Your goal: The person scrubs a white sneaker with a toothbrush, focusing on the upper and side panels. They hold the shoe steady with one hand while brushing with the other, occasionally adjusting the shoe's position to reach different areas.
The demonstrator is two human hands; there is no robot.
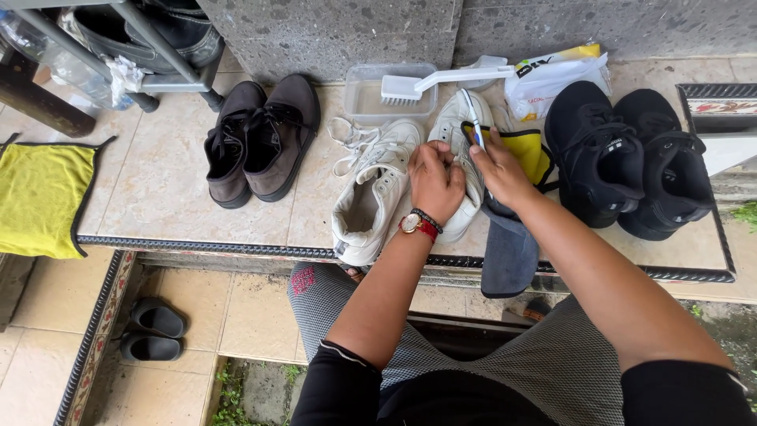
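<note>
White sneaker (pixel 465 150) gripped at side by left hand (pixel 435 183), fingers curled shut on upper. Toothbrush (pixel 473 118) pinched in closed right hand (pixel 498 167), bristles at shoe. Second white sneaker (pixel 371 197) lying just beside, near counter (pixel 181 213) edge. Grey cloth (pixel 509 252) draped over edge. Risk judged: second sneaker or cloth knocked off edge by scrubbing motion.

You get soft, even daylight; faint shadows under shoes; no glare; sharp focus; slight wide-angle bending at edges.
</note>
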